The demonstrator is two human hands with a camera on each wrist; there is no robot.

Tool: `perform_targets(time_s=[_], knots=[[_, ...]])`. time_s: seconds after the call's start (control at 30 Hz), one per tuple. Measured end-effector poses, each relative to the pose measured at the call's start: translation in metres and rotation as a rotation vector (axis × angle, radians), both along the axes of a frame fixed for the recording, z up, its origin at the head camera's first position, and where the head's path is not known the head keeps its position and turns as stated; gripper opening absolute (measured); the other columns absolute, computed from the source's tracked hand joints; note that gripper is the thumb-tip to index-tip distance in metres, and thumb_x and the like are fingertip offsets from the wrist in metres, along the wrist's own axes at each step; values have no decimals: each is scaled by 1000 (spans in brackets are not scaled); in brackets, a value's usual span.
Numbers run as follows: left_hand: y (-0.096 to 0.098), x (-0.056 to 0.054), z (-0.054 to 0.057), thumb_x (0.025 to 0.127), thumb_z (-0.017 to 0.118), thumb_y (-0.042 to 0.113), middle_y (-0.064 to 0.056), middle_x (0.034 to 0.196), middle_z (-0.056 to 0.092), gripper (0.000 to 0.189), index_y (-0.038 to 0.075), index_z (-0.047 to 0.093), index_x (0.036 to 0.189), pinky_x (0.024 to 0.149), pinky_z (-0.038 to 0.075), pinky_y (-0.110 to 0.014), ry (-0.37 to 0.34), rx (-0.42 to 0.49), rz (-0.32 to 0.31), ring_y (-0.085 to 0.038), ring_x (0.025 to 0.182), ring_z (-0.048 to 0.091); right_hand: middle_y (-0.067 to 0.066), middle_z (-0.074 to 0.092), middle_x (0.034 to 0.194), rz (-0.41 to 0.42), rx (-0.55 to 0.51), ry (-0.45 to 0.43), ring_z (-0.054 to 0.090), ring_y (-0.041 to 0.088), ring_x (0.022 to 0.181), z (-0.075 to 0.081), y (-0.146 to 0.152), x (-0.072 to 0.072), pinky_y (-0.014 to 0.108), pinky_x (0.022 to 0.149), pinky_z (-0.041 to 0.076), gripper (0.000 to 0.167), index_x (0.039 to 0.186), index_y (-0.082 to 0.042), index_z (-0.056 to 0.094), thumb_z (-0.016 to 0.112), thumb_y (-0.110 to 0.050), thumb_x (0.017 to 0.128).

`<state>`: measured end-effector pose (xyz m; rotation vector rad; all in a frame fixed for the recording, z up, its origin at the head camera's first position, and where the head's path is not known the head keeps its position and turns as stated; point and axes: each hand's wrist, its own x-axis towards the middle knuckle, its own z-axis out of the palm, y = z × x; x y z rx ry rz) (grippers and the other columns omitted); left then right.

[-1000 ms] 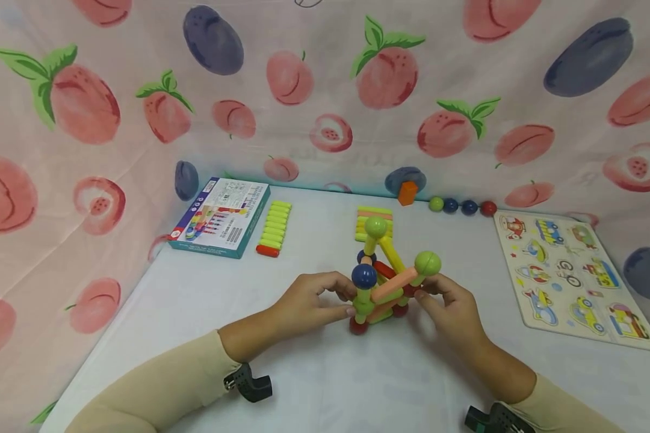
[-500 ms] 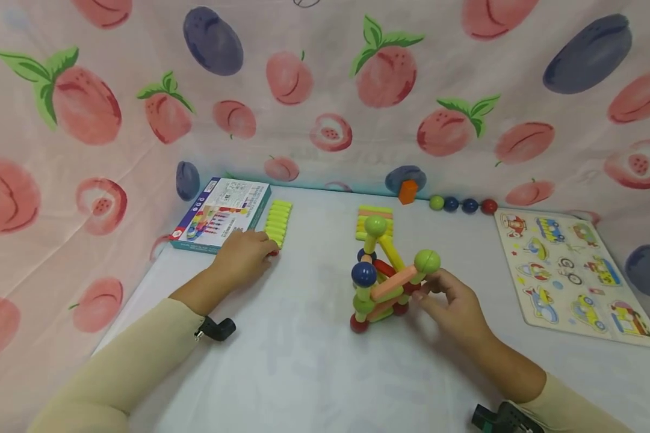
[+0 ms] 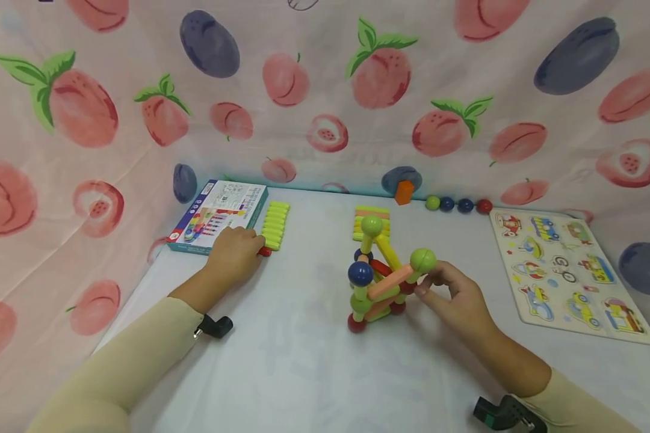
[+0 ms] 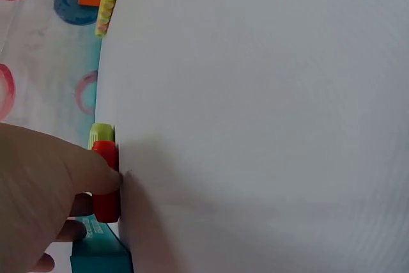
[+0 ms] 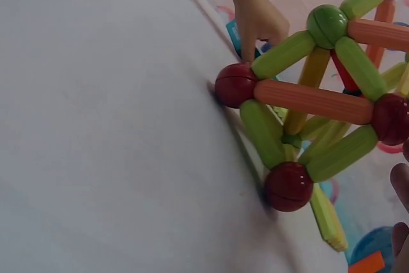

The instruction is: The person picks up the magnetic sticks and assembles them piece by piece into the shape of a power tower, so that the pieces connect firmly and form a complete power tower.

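A ball-and-stick toy construction (image 3: 391, 284) stands on the white table, made of green, blue and red balls joined by green, yellow, orange and red sticks. My right hand (image 3: 463, 304) holds it by a red ball on its right side, thumb and fingertips at the ball. Only a few fingertips (image 5: 399, 183) show at the right edge of the right wrist view. Over at the left, my left hand (image 3: 234, 255) pinches a red stick (image 4: 107, 209) at the near end of a row of short green sticks (image 3: 275, 224). Part of that stick is hidden under the thumb.
A flat toy box (image 3: 222, 213) lies beside the green row. Behind the construction are longer green, yellow and orange sticks (image 3: 378, 211). An orange block (image 3: 404, 192) and a line of loose balls (image 3: 465, 205) sit at the back, and a picture puzzle board (image 3: 566, 264) lies right.
My left hand has left the construction, reached to the left and taken hold of the red stick. My right hand has stayed at the construction.
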<state>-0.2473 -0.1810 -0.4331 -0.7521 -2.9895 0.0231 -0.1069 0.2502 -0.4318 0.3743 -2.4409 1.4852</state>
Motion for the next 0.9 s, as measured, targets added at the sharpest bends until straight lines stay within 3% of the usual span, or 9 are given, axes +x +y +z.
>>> perform_targets(time_s=[0.13, 0.2, 0.27, 0.43, 0.53, 0.7, 0.9], knots=[[3, 2, 3, 97, 76, 22, -6, 95, 70, 21, 10, 76, 114, 87, 48, -46, -23, -7, 27, -29, 92, 62, -1, 68, 111, 10, -54, 39, 59, 15, 103, 12, 1, 0, 22, 101, 42, 40, 137, -5, 64, 71, 4, 99], [14, 6, 10, 97, 77, 27, -3, 92, 70, 20, 12, 75, 111, 84, 49, -43, -74, 82, 48, -27, 89, 62, -1, 67, 113, 14, -78, 69, 58, 16, 104, 18, 1, 0, 21, 103, 40, 44, 140, -4, 62, 70, 7, 98], [31, 13, 22, 97, 78, 29, 0, 93, 70, 19, 14, 73, 108, 83, 51, -41, -190, 282, 74, -25, 90, 63, -1, 67, 118, 23, -95, 100, 58, 17, 106, 25, 1, -1, 22, 105, 39, 48, 142, -4, 61, 70, 9, 97], [87, 36, 65, 100, 76, 27, -4, 105, 75, 17, 15, 71, 111, 91, 49, -43, -626, 968, 134, -26, 104, 65, -1, 68, 125, 59, -117, 168, 57, 17, 109, 37, -3, -5, 24, 107, 39, 47, 140, -2, 64, 68, 13, 95], [115, 47, 82, 103, 71, 27, -8, 106, 76, 18, 13, 70, 115, 89, 45, -40, -780, 1178, 135, -27, 105, 66, 1, 69, 124, 88, -137, 203, 58, 18, 108, 39, -4, -6, 25, 105, 42, 46, 137, 1, 65, 67, 16, 93], [138, 60, 89, 105, 67, 27, -7, 104, 74, 17, 10, 67, 110, 77, 44, -32, -887, 1287, 131, -26, 102, 67, 2, 70, 123, 100, -154, 223, 58, 19, 108, 38, -7, -5, 25, 101, 45, 44, 133, 3, 66, 67, 17, 92], [143, 69, 87, 105, 67, 27, -6, 100, 74, 17, 11, 68, 103, 77, 42, -33, -911, 1298, 148, -24, 98, 67, 2, 71, 122, 93, -145, 211, 58, 20, 110, 39, -6, -5, 25, 102, 45, 42, 132, 1, 67, 66, 16, 93]])
